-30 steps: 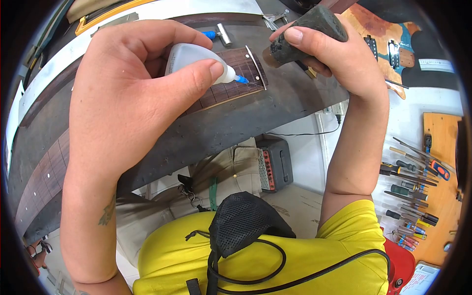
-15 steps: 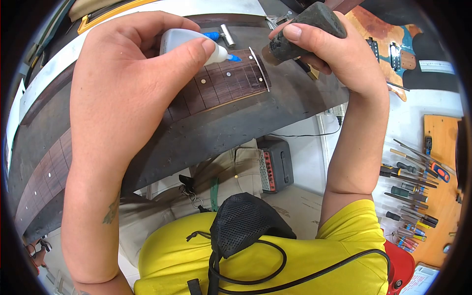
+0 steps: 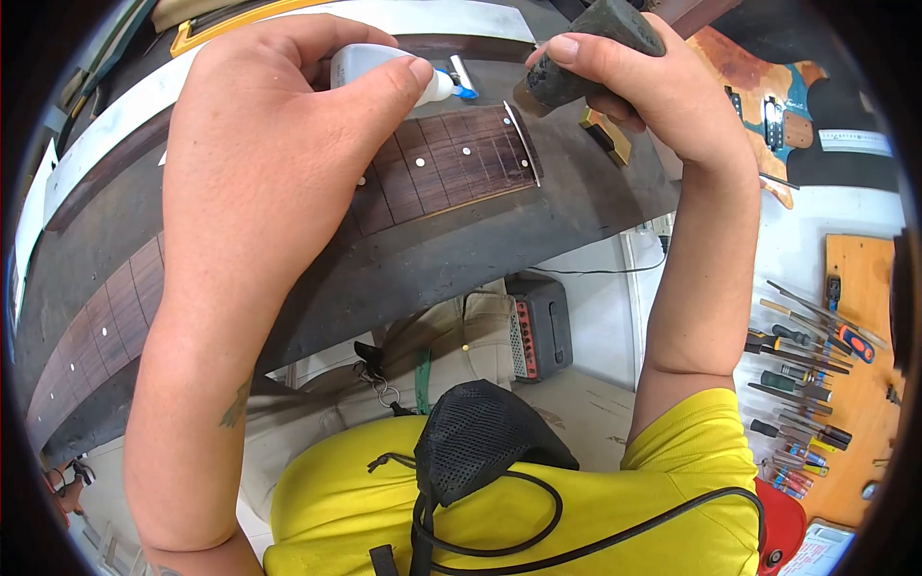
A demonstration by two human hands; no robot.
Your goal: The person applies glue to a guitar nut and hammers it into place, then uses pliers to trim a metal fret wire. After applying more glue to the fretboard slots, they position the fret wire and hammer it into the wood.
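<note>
Between the thumb and fingers of my left hand (image 3: 279, 144) is a small white squeeze bottle (image 3: 370, 65) with a blue tip, tilted so the tip points right. The tip shows just beyond the far edge of a dark wooden guitar fretboard (image 3: 413, 197), which has dot inlays, fine crosswise slots and a thin pale strip at its right end. Part of the board is hidden by my left hand and wrist. My right hand (image 3: 653, 82) is wrapped round a dark, worn cylindrical object (image 3: 591, 58) with a brownish end, held above the board's right end.
A small hammer (image 3: 462, 77) lies behind the fretboard on the dark bench top (image 3: 432, 254). A brass-coloured block (image 3: 607, 139) lies under my right hand. Files and screwdrivers (image 3: 797, 384) line a wooden board at right, below a guitar body (image 3: 740, 77). A grey-red box (image 3: 540, 326) stands beneath the bench.
The bottle's tip has moved away from over the fretboard to beyond its far edge. My right hand has shifted slightly up and left with the dark cylinder. The view has shifted a little.
</note>
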